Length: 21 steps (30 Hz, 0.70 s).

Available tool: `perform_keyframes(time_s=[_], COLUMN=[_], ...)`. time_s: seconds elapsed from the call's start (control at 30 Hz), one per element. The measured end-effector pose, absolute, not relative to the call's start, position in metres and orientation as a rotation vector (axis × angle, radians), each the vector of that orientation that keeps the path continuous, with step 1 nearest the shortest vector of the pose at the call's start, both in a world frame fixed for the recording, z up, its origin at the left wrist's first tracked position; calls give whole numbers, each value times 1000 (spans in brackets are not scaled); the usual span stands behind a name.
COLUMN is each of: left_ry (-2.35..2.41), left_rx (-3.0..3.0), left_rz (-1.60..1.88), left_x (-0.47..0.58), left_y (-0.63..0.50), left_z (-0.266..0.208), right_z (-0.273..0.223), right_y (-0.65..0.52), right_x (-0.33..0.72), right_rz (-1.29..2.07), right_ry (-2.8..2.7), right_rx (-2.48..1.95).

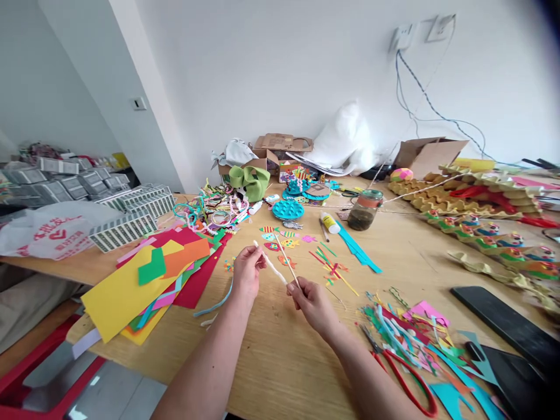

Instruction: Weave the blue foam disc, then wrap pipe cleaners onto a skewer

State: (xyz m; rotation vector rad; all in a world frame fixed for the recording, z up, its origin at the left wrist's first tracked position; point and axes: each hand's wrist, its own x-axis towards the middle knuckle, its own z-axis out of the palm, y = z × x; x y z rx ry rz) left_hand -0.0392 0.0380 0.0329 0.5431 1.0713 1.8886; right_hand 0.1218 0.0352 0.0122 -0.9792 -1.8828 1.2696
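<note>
A fuzzy white pipe cleaner (275,269) stretches between my two hands above the wooden table. My left hand (247,271) pinches its upper end, the thumb and fingers closed. In my right hand (312,300) the fingers are closed on a thin wooden stick (286,255), which leans up to the left, and on the pipe cleaner's other end. Just beyond the hands lie several decorated paper fish (289,242). A light blue pipe cleaner (222,300) rests on the table left of my left wrist.
Coloured paper sheets (126,291) spread at the left. Red-handled scissors (405,379) and paper scraps (406,332) lie at the right, near a black phone (507,318). Farther back are a glue bottle (330,223), a glass jar (364,211) and egg cartons (476,192).
</note>
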Motion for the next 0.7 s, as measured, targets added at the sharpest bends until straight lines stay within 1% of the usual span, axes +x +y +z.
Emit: perform_keyframes(time_s=[0.17,0.7], left_ry=[1036,933], left_rx=[458,333], left_rz=[1984,1962], left_x=[-37,-56], left_y=[39,37], left_z=[33,34], right_z=[13,20], right_y=[31,27], right_x=[120,121], right_rz=[1254,1299], right_ry=[-1900,-1919], right_rx=[-987,-940])
